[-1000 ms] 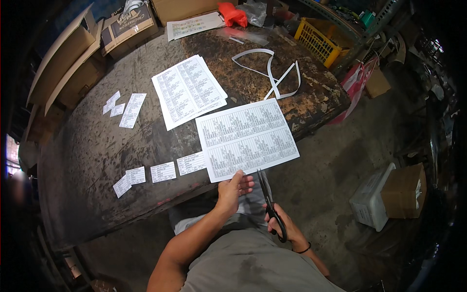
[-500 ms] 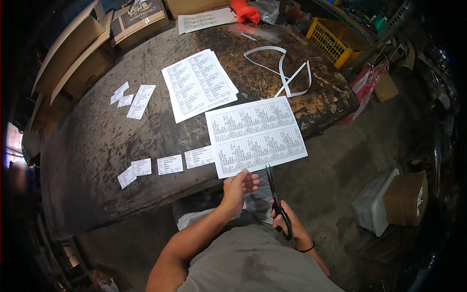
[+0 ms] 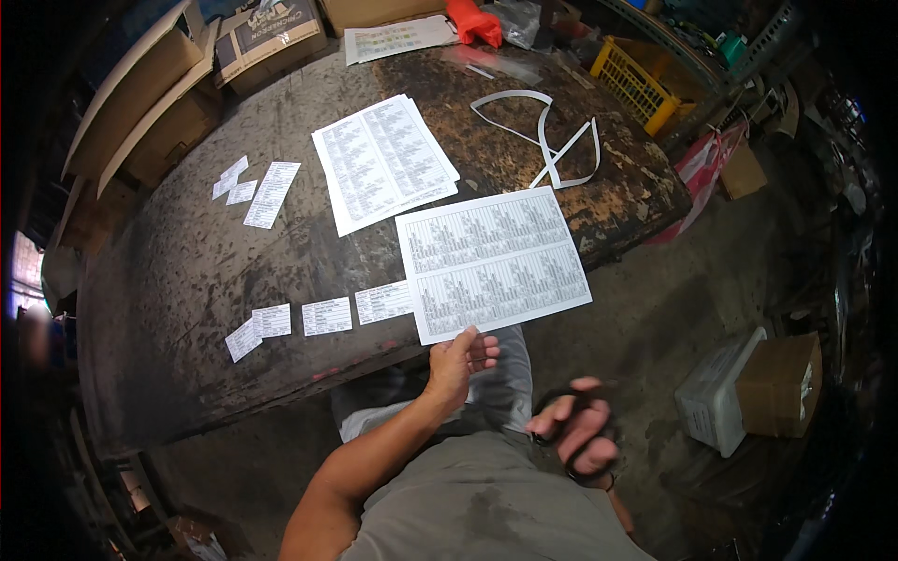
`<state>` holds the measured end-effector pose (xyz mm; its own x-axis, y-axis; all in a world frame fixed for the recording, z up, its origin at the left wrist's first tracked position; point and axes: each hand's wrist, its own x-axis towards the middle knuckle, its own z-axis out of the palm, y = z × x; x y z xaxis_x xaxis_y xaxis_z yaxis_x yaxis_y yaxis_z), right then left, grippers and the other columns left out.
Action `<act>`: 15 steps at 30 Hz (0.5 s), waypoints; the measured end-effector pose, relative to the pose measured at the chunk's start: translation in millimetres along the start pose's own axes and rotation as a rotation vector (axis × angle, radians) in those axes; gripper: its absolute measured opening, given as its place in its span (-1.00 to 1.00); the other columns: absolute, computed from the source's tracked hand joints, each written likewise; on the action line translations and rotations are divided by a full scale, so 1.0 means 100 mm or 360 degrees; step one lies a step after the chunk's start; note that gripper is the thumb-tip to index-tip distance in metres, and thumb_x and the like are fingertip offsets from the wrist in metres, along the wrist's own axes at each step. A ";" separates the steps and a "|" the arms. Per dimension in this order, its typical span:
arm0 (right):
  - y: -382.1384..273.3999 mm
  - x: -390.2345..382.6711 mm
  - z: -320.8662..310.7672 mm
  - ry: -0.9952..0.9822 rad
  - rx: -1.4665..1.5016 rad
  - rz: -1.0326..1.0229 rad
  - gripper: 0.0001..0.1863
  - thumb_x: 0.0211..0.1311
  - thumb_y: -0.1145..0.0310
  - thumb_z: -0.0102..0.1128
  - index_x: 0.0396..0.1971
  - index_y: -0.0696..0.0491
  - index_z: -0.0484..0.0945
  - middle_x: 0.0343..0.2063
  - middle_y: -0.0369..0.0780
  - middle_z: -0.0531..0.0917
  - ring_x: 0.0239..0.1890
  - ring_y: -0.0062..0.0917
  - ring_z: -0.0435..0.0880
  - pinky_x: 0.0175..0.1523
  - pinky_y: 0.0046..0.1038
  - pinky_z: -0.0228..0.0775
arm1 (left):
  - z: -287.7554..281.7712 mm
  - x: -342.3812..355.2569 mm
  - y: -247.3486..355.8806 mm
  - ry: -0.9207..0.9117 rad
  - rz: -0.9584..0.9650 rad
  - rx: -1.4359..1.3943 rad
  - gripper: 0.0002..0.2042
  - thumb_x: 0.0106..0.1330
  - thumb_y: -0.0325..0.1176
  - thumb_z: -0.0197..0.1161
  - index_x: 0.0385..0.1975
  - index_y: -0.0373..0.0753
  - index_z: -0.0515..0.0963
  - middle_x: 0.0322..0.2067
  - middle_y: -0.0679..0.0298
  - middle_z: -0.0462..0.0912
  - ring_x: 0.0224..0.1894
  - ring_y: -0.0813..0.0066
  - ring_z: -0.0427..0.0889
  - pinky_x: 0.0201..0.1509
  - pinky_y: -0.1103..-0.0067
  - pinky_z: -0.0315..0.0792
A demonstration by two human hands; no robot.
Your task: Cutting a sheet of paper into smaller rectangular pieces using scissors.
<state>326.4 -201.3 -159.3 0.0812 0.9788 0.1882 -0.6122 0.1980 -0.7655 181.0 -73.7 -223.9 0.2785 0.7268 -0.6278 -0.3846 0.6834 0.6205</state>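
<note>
My left hand (image 3: 458,365) pinches the near edge of a white printed sheet (image 3: 494,259), thumb on top and fingers underneath. Covered in columns of small print, the sheet lies partly over the table's right front edge. My right hand (image 3: 582,425) is off the paper, lower right, in front of my body. Black scissors (image 3: 582,397) are in it, their handle loops around the fingers; motion smears them and the blades are hard to make out. Left of the sheet several cut paper labels (image 3: 326,316) run in a row, the nearest partly tucked under it.
A stack of printed sheets (image 3: 383,161) lies beyond, with small cut slips (image 3: 272,194) to its left. Curled white paper strips (image 3: 552,154) rest on the worn table (image 3: 206,280). Cardboard boxes (image 3: 267,42) and a yellow crate (image 3: 634,84) stand behind; a white tub (image 3: 711,402) is on the floor.
My right hand has drawn the scissors back from the sheet's near edge, toward my body and slightly right, and turned them. My left hand and the sheet have hardly moved.
</note>
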 end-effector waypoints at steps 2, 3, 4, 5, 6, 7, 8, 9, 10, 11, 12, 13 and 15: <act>-0.42 0.04 0.28 -0.0149 0.0346 -0.0370 -0.24 0.21 0.05 0.19 0.27 -0.01 0.00 -0.08 -0.12 0.43 -0.06 -0.19 0.55 0.09 -0.04 0.38 | 0.10 0.01 -0.04 -0.0060 -0.0043 0.0015 -0.67 0.35 -0.24 0.05 -0.11 -0.43 0.42 -0.27 0.03 0.60 -0.30 0.31 0.62 -0.24 0.45 0.54; -0.61 0.06 0.38 -0.0245 0.0382 -0.0412 -0.26 0.25 0.14 0.18 0.28 -0.04 -0.05 -0.04 -0.09 0.41 -0.03 -0.13 0.52 0.11 0.05 0.35 | 0.08 0.02 -0.03 -0.0047 -0.0026 0.0016 -0.66 0.35 -0.23 0.05 -0.11 -0.44 0.41 -0.27 0.02 0.60 -0.30 0.30 0.62 -0.23 0.45 0.54; -0.71 0.12 0.48 -0.0364 0.0407 -0.0568 -0.27 0.26 0.15 0.16 0.28 -0.05 -0.06 -0.01 -0.07 0.38 -0.08 -0.17 0.56 0.06 0.01 0.41 | 0.09 0.03 -0.03 -0.0042 -0.0017 0.0029 -0.65 0.35 -0.22 0.05 -0.11 -0.44 0.40 -0.27 0.02 0.59 -0.29 0.30 0.62 -0.23 0.44 0.53; -0.75 0.20 0.57 -0.0514 0.0485 -0.0696 -0.28 0.28 0.17 0.15 0.28 -0.05 -0.08 0.02 -0.04 0.35 -0.14 -0.21 0.59 0.01 -0.04 0.48 | 0.02 0.02 -0.01 -0.0003 0.0014 0.0020 -0.65 0.35 -0.22 0.05 -0.11 -0.44 0.40 -0.27 0.02 0.59 -0.29 0.30 0.62 -0.23 0.44 0.53; -0.86 0.22 0.65 -0.0586 0.0486 -0.0633 -0.30 0.29 0.20 0.14 0.28 -0.08 -0.08 0.04 -0.05 0.33 -0.13 -0.21 0.59 0.01 -0.06 0.49 | -0.06 -0.01 0.02 0.0040 0.0057 0.0026 -0.65 0.35 -0.22 0.05 -0.11 -0.44 0.40 -0.26 0.02 0.59 -0.29 0.30 0.61 -0.22 0.43 0.53; -1.09 0.19 0.82 -0.0598 0.0354 -0.0610 -0.31 0.30 0.23 0.12 0.28 -0.11 -0.08 0.05 -0.06 0.31 -0.12 -0.22 0.58 0.01 -0.08 0.49 | 0.05 0.01 0.00 -0.0041 0.0020 0.0036 -0.64 0.36 -0.21 0.04 -0.11 -0.45 0.40 -0.26 0.02 0.58 -0.28 0.30 0.61 -0.22 0.42 0.53; -1.13 0.28 0.94 -0.0592 0.0472 -0.0645 -0.38 0.22 0.30 0.22 0.19 -0.09 0.09 -0.07 -0.08 0.37 -0.26 -0.33 0.57 -0.20 -0.22 0.52 | 0.05 0.02 -0.01 -0.0044 0.0023 0.0039 -0.64 0.36 -0.21 0.04 -0.11 -0.45 0.40 -0.26 0.02 0.58 -0.28 0.30 0.61 -0.22 0.42 0.53; -1.14 0.39 1.05 -0.0587 0.0594 -0.0678 -0.45 0.14 0.37 0.31 0.11 -0.07 0.26 -0.19 -0.10 0.43 -0.40 -0.43 0.56 -0.40 -0.36 0.54 | 0.05 0.03 -0.01 -0.0043 0.0021 0.0040 -0.65 0.36 -0.21 0.04 -0.11 -0.44 0.40 -0.26 0.02 0.58 -0.28 0.30 0.61 -0.22 0.41 0.54; -1.25 0.37 1.04 -0.0628 0.0518 -0.0527 -0.48 0.14 0.42 0.28 0.08 -0.12 0.29 -0.20 -0.11 0.42 -0.39 -0.43 0.54 -0.38 -0.32 0.52 | 0.05 0.03 -0.01 -0.0044 0.0020 0.0035 -0.65 0.36 -0.20 0.05 -0.12 -0.43 0.40 -0.26 0.02 0.58 -0.28 0.30 0.61 -0.22 0.41 0.54; -1.28 0.36 1.01 -0.0637 0.0518 -0.0525 -0.48 0.14 0.42 0.28 0.08 -0.12 0.29 -0.20 -0.11 0.42 -0.39 -0.43 0.54 -0.38 -0.32 0.52 | 0.04 0.04 -0.02 -0.0044 0.0027 0.0029 -0.65 0.36 -0.20 0.05 -0.12 -0.43 0.40 -0.26 0.02 0.58 -0.28 0.30 0.61 -0.22 0.41 0.54; -1.30 0.34 0.98 -0.0653 0.0497 -0.0542 -0.47 0.16 0.40 0.26 0.10 -0.12 0.24 -0.17 -0.11 0.41 -0.35 -0.40 0.55 -0.34 -0.30 0.52 | 0.03 0.05 -0.03 -0.0065 0.0016 0.0023 -0.65 0.35 -0.19 0.06 -0.12 -0.42 0.40 -0.25 0.01 0.58 -0.28 0.30 0.61 -0.22 0.40 0.54; -1.33 0.32 0.94 -0.0666 0.0476 -0.0559 -0.45 0.18 0.38 0.24 0.12 -0.12 0.20 -0.15 -0.10 0.40 -0.32 -0.36 0.55 -0.29 -0.27 0.52 | 0.03 0.05 -0.04 -0.0085 0.0003 0.0020 -0.64 0.35 -0.18 0.07 -0.12 -0.42 0.40 -0.25 0.01 0.58 -0.28 0.29 0.61 -0.22 0.40 0.54; -1.34 0.25 0.87 -0.0690 0.0436 -0.0595 -0.42 0.22 0.34 0.20 0.17 -0.13 0.12 -0.10 -0.10 0.38 -0.25 -0.30 0.56 -0.20 -0.21 0.52 | 0.04 0.08 -0.07 -0.0092 -0.0006 0.0014 -0.63 0.34 -0.17 0.09 -0.12 -0.41 0.40 -0.25 0.00 0.58 -0.28 0.29 0.61 -0.22 0.40 0.54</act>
<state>342.3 -208.4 1.2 0.0379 0.7244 0.6884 -0.7877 0.4455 -0.4254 188.9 -72.5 -231.4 0.3306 0.7270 -0.6018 -0.3757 0.6863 0.6227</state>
